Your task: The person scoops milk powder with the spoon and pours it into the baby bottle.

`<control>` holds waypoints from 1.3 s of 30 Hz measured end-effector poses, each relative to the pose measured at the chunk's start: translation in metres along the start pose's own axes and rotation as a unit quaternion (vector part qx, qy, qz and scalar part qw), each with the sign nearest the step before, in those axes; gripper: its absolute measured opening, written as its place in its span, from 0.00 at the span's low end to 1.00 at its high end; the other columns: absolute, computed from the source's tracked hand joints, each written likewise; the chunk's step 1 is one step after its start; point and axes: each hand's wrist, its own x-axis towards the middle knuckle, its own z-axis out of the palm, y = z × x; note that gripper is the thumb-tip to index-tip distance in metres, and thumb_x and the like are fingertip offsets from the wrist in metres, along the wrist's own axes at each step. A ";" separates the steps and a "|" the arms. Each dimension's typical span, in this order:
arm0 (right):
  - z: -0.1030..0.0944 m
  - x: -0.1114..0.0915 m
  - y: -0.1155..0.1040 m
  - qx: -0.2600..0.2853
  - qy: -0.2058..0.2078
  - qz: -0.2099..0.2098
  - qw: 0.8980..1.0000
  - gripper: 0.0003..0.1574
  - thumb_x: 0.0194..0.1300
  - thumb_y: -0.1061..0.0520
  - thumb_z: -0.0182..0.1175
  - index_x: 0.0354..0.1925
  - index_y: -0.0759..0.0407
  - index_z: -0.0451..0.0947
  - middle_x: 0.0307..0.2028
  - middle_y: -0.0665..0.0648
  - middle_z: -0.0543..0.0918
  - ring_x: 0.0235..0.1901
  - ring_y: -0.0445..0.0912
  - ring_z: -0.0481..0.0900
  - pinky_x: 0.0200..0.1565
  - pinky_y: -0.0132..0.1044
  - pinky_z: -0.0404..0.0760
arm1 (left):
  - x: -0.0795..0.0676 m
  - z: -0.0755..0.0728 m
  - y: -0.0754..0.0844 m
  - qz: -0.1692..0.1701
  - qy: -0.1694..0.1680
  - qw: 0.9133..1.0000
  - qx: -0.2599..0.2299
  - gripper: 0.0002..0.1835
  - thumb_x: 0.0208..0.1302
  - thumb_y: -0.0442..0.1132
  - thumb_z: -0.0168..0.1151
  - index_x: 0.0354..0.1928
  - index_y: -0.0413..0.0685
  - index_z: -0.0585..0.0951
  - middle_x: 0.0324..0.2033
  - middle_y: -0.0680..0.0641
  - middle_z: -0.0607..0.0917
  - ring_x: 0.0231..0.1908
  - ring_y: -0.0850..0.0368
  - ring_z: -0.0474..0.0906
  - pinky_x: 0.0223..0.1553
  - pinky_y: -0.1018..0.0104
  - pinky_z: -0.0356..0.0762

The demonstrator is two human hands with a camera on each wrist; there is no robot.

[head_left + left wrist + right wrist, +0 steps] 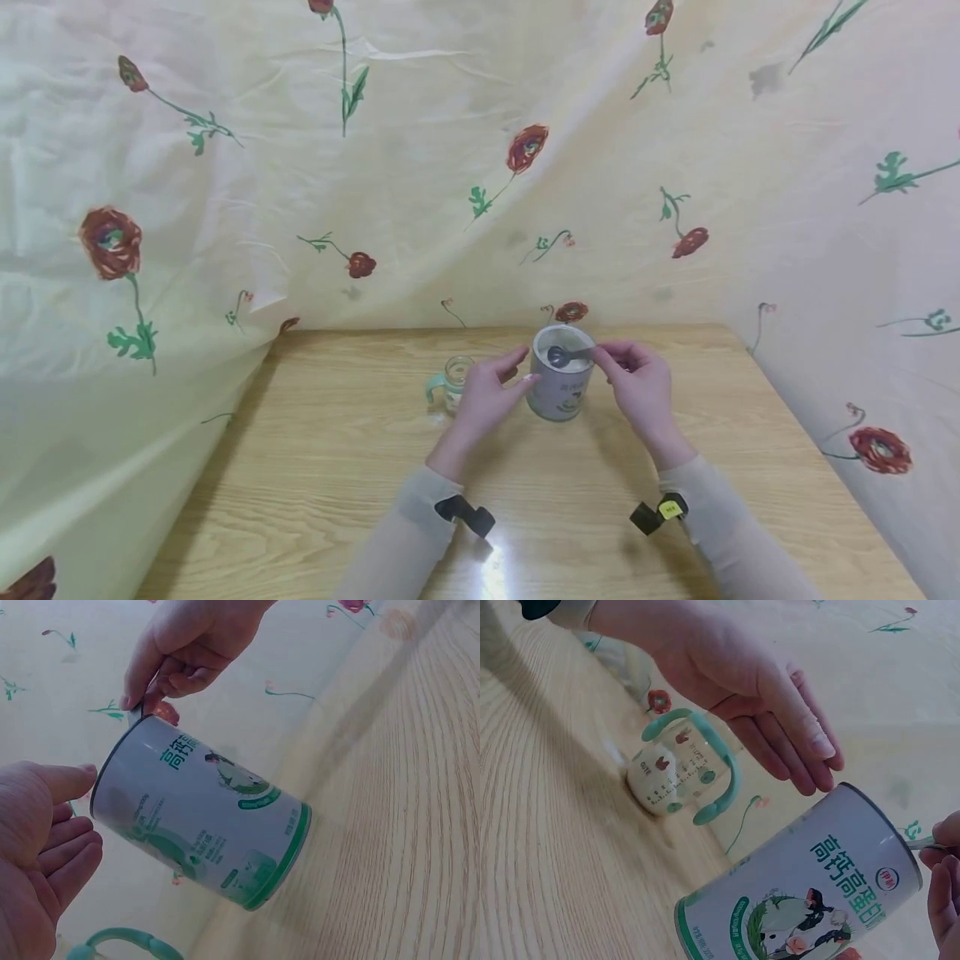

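Observation:
A white and green milk powder can stands upright on the table, its top uncovered. My right hand pinches the handle of a grey measuring scoop, whose bowl is over the can's mouth. At the can's left side is my left hand, thumb and fingers spread and loosely bent. Its fingertips are close to the rim; whether they touch it I cannot tell. Beside the left hand, a clear cup with teal handles has white contents at the bottom; the hand partly hides it in the head view.
Under everything is a wooden table. A flowered cloth hangs behind it and along both sides. The can and cup stand close together towards the back edge.

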 end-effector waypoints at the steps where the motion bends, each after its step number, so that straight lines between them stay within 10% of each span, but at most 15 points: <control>1: 0.000 0.000 0.000 -0.013 0.003 -0.008 1.000 0.16 0.70 0.54 0.75 0.46 0.66 0.88 0.35 0.47 0.89 0.32 0.39 0.83 0.31 0.26 0.82 | 0.001 0.001 0.000 0.001 -0.001 1.000 -0.002 0.27 0.70 0.39 0.75 0.68 0.38 0.81 0.66 0.43 0.82 0.60 0.43 0.85 0.60 0.60 0.84; 15: 0.006 0.014 -0.009 -0.191 -0.060 -0.162 0.966 0.06 0.68 0.59 0.75 0.42 0.61 0.93 0.34 0.55 0.92 0.27 0.46 0.79 0.25 0.28 0.73 | 0.007 0.010 0.001 -0.028 0.016 0.999 -0.009 0.30 0.70 0.41 0.76 0.71 0.42 0.80 0.68 0.42 0.81 0.63 0.38 0.82 0.62 0.59 0.83; 24: 0.016 0.019 -0.014 -0.235 -0.124 -0.153 0.952 0.12 0.71 0.55 0.73 0.46 0.62 0.92 0.38 0.57 0.93 0.32 0.48 0.85 0.34 0.38 0.83 | 0.008 0.009 0.001 -0.029 0.031 0.999 0.002 0.30 0.69 0.41 0.76 0.70 0.43 0.80 0.68 0.43 0.81 0.63 0.41 0.82 0.60 0.61 0.83; 39: 0.004 0.020 -0.003 -0.230 -0.096 -0.168 0.954 0.18 0.70 0.58 0.74 0.56 0.63 0.89 0.47 0.61 0.92 0.37 0.54 0.88 0.33 0.37 0.83 | 0.002 -0.014 0.002 -0.037 0.013 0.996 0.079 0.32 0.72 0.48 0.74 0.73 0.44 0.78 0.70 0.45 0.78 0.68 0.43 0.78 0.67 0.52 0.79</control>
